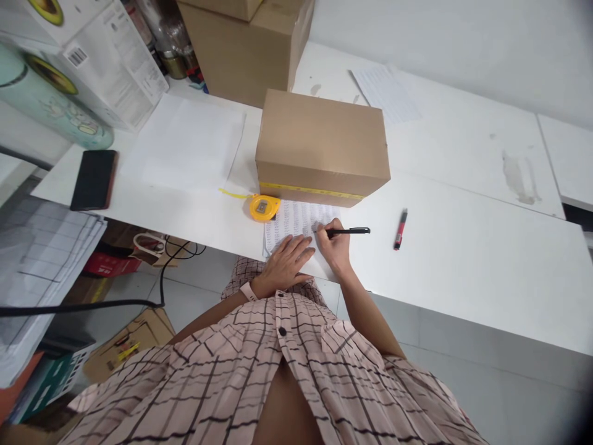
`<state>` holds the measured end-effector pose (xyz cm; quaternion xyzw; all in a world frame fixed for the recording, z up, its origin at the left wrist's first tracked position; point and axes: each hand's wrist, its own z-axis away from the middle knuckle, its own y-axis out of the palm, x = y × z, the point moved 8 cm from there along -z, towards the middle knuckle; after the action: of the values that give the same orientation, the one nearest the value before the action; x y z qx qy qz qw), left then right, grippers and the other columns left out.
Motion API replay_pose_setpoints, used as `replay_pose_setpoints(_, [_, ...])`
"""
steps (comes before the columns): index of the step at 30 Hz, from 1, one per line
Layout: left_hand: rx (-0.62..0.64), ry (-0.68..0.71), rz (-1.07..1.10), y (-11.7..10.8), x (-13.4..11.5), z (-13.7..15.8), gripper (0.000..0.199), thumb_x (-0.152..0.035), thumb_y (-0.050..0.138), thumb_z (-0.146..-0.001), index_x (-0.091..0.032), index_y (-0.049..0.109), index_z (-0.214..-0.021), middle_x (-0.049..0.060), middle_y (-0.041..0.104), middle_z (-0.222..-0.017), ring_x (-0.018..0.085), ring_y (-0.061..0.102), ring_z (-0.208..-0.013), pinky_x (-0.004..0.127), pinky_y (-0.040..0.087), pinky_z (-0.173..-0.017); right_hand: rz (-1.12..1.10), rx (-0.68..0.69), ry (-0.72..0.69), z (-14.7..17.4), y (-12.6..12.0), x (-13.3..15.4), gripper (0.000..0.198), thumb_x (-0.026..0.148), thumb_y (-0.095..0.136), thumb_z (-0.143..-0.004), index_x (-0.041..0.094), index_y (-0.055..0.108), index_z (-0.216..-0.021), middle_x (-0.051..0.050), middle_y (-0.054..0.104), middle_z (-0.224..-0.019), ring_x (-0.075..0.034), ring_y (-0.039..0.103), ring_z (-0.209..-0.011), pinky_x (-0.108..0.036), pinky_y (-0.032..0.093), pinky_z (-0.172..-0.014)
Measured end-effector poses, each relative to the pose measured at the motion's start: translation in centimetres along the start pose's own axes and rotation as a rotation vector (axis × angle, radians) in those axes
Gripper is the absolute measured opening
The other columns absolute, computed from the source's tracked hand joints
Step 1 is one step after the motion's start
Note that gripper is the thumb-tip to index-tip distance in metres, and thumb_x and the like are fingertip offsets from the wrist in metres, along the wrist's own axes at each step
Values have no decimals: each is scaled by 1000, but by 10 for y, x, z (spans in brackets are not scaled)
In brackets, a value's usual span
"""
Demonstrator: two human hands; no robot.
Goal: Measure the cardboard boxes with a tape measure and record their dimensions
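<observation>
My right hand [334, 248] is closed around a black pen [349, 231], its writing end down at a sheet of paper [293, 217] covered in rows of marks. Flat on the lower part of that sheet lies my left hand [288, 261], fingers stretched out and holding nothing. A cardboard box [324, 139] stands just behind the sheet, with a yellow measuring strip along the lower part of its near side. To the left of the box, touching the paper's upper corner, sits a yellow tape measure [264, 207].
A red and black pen [401, 230] lies right of my hands. Blank white sheets [185, 142] and a dark phone [94, 179] are to the left. Behind stand a larger carton [245, 52], white boxes [111, 68] and a mint bottle [50, 102]. More printed paper [386, 93] lies behind the box.
</observation>
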<state>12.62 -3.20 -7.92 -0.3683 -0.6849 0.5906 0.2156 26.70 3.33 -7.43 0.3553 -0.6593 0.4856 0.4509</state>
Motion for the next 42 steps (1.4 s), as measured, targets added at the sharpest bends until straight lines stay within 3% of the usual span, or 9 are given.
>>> replay_pose_setpoints(42, [44,-13,11,-2,0,-2,71,-66,41,-97,-14,52,-143,15,43,-158,33,38,-147,51,27,-123,8,-25,33,-1,-3,-1,22,30,59,-83,24,43,-70,8,41,-57,-11,39,-56,-27,34,-58])
